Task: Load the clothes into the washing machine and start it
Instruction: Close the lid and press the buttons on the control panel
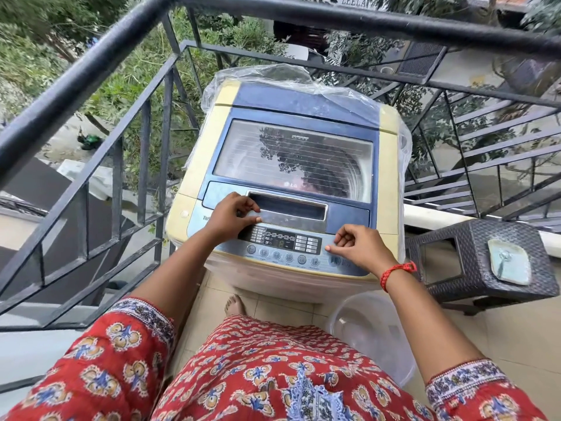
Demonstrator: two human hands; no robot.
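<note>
A cream and blue top-load washing machine (194,153) stands in front of me with its glass lid (291,159) closed; something reddish shows dimly in the drum through the glass. My left hand (232,215) rests curled at the left end of the lid's handle recess, just above the control panel (282,241). My right hand (358,247) is loosely curled over the panel's right end, its thumb touching the surface just above the start/pause button (335,260). Neither hand holds anything.
Black metal railing (91,65) surrounds the balcony on the left and behind the machine. A clear plastic sheet (273,74) is draped over the machine's back. A dark woven stool (482,262) stands at right. A clear plastic tub (370,332) sits on the tiled floor by my feet.
</note>
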